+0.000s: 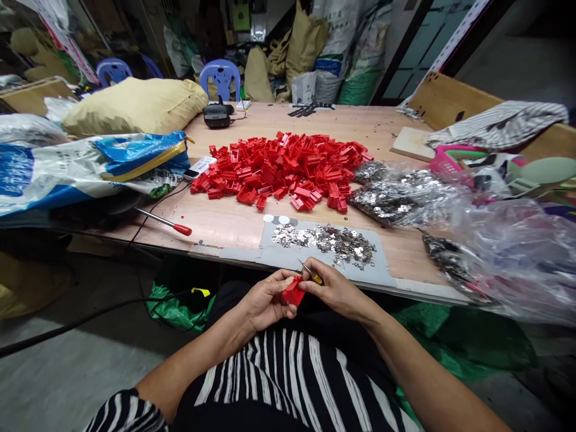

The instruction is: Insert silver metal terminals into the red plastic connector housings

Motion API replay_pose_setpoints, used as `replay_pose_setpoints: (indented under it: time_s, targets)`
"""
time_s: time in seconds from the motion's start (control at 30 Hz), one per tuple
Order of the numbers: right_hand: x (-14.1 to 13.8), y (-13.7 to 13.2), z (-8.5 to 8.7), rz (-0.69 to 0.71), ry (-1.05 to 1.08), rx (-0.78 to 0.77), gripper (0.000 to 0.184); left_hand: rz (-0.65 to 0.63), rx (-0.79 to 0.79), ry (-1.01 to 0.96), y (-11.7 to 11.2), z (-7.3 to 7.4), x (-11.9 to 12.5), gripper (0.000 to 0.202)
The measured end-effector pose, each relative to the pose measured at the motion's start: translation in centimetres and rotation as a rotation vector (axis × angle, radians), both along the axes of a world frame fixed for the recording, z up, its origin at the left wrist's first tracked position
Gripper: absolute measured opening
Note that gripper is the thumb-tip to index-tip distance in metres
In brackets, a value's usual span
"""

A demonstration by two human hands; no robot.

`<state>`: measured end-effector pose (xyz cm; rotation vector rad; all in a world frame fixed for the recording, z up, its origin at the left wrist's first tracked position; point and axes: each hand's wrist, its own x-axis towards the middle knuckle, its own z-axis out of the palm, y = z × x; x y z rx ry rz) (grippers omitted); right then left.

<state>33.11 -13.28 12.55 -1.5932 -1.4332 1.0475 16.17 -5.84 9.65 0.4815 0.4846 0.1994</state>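
Closest to us, above a striped top (310, 366), the hands meet in the lap, just short of the counter (225, 233). Our left hand (269, 301) has its grip closed around a red plastic piece (293, 291), thumb above and fingers beneath. Our right hand (332, 289) pinches the same piece at its edge while its grip also wraps a yellow-handled tool (317, 279), thin tip angled up and clear of the fingers. Nice and tidy! To do this well, we'd let the left hand bear the steadying, pinch the plastic firmly without squeezing it out of shape, and point that tip away from skin. What the piece holds inside, we can't tell from here.

Now over the edge: a grey sheet (386, 264) carries a scatter of small metal parts (344, 243), in easy reach. Beyond lies the big heap of red pieces (288, 168), with clear bags (405, 195) of metal parts to its right. Farthest back, a blue chair (221, 77) and stacked sacks (306, 45).
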Motion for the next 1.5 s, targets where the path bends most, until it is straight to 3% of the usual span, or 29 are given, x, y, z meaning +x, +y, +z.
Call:
replay_pose_setpoints:
  time_s: [0.13, 0.27, 0.37, 0.5, 0.6, 0.77, 1.17, 1.27, 1.4, 1.5]
  targets:
    - [0.3, 0.2, -0.1, -0.086, 0.022, 0.036, 0.02, 0.031, 0.171, 0.056, 0.7, 0.7, 0.0, 0.034]
    - [0.4, -0.1, -0.1, -0.169, -0.016, 0.042, 0.02, 0.181, 0.723, 0.132, 0.7, 1.7, -0.3, 0.044]
    - [0.1, -0.3, -0.1, -0.204, -0.042, 0.051, 0.02, 0.301, 1.15, 0.147, 0.3, 2.1, -0.3, 0.039]
    - [-0.2, -0.5, -0.1, -0.227, 0.069, 0.02, 0.024, 0.387, 1.375, 0.179, -0.1, 2.1, -0.1, 0.028]
    - [-0.2, -0.7, 0.1, -0.225, 0.157, -0.021, 0.026, 0.39, 1.432, 0.192, -0.1, 2.1, 0.0, 0.028]
    - [-0.1, -0.7, 0.3, -0.239, 0.056, 0.006, 0.026, 0.361, 1.474, 0.202, -0.1, 2.1, 0.0, 0.027]
    - [-0.6, -0.6, -0.1, -0.14, -0.142, 0.044, 0.014, 0.353, 1.381, 0.201, -0.8, 1.8, -0.3, 0.025]
    - [-0.9, -0.7, -0.3, -0.167, -0.026, 0.026, 0.017, 0.362, 1.367, 0.189, -0.9, 1.8, -0.6, 0.025]
    - [-1.3, -0.9, -0.6, -0.133, 0.341, -0.131, 0.031, 0.364, 1.379, 0.174, -0.8, 1.7, -0.8, 0.026]
    - [-1.6, -0.9, -1.0, -0.146, 0.483, -0.155, 0.037, 0.362, 1.391, 0.169, -0.6, 1.5, -0.9, 0.026]
